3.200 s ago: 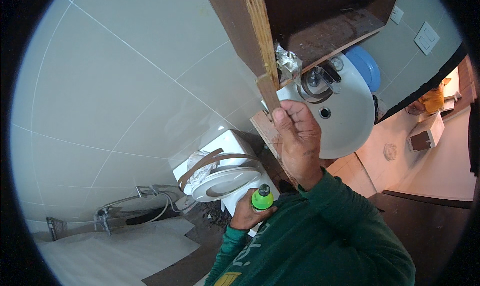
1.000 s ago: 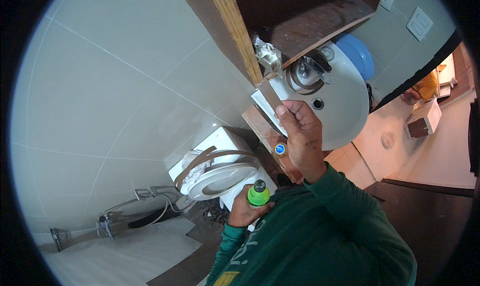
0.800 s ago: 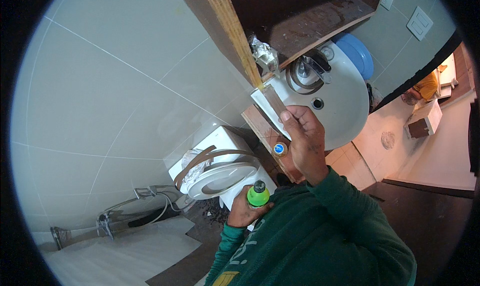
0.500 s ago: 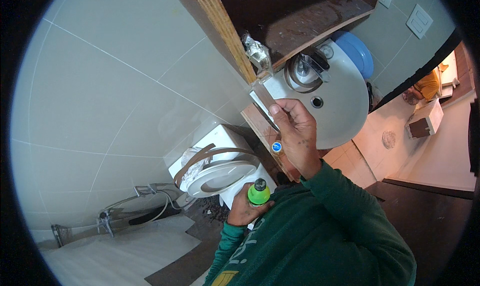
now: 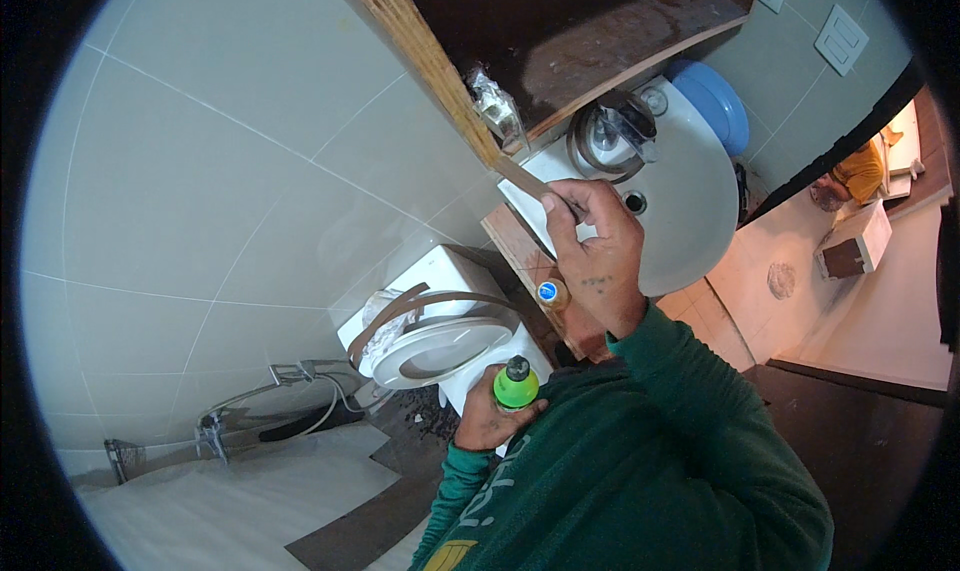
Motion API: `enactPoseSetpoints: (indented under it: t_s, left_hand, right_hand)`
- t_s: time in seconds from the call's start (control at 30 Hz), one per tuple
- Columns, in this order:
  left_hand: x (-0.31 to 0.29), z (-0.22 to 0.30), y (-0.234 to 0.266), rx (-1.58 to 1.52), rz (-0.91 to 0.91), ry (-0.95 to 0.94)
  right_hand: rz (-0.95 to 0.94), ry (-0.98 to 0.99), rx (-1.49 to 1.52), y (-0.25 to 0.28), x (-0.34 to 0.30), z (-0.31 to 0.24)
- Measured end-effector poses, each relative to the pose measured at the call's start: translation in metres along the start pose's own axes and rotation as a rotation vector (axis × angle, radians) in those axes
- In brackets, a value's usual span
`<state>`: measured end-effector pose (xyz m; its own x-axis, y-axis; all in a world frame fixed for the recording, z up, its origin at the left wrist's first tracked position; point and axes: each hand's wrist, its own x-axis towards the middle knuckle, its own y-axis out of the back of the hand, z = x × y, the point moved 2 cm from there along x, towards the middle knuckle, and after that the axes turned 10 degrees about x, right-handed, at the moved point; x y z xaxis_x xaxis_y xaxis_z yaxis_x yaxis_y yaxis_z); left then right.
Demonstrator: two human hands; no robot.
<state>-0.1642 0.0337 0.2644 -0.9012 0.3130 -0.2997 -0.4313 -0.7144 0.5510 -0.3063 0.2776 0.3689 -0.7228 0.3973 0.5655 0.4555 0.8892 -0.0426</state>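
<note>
I have the right hand pinching a thin brown strip, its far end at the bare wooden edge of the dark cabinet; whether they touch I can't tell. My left hand is wrapped round a green bottle near the toilet. Beyond the right hand I see the white sink, then a blue basin.

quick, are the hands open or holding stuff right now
Left hand: closed around a bright-green, dark-tipped bottle.
Right hand: closed, pinching a thin, flat brown strip.
</note>
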Motion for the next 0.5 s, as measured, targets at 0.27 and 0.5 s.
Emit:
enactPoseSetpoints:
  t_s: [0.27, 0.5]
  left_hand:
    - [0.003, 0.021, -0.006, 0.01, -0.017, 0.052]
    - [0.006, 0.02, -0.018, 0.004, 0.015, 0.051]
  right_hand:
    - [-0.079, 0.144, -0.147, 0.027, 0.021, 0.01]
    - [-0.208, 0.131, -0.069, 0.035, 0.03, 0.003]
